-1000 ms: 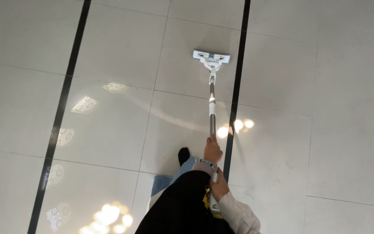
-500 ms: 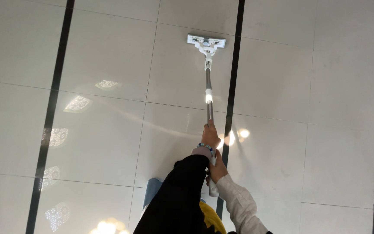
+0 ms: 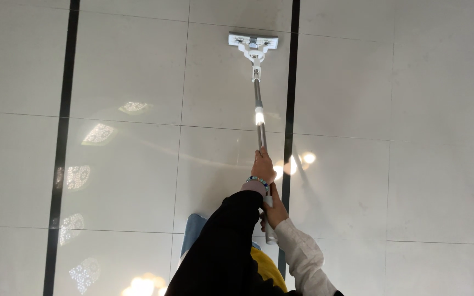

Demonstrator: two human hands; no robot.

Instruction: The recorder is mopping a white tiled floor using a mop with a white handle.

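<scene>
**Two hands hold a long mop stretched out over a shiny floor**

A person holds a mop (image 3: 260,118) with both hands. The left hand (image 3: 263,166) is farther along the pole and is closed around it. It wears a bead bracelet (image 3: 258,180) at the wrist, just past a black sleeve (image 3: 223,246). The right hand (image 3: 274,211) is nearer, close to the end of the pole, and is wrapped around it too. Its sleeve (image 3: 303,263) is a light colour.

The hands sit one behind the other on the pole. That probably helps: the near hand can steady the end, and the far hand can guide the long stick.

The pole leans away from the person, so the flat white mop head (image 3: 253,41) lies far out on the floor (image 3: 127,164). The head is flat against a pale tile, just left of a dark line (image 3: 290,98) that runs from near to far. Another dark line (image 3: 61,137) runs on the left, and one more on the far right.

The floor is glossy. Bright spots of light shine back from it, some beside the hands and some in a row on the left. Something yellow (image 3: 267,268) shows low down, near the person's body.
</scene>
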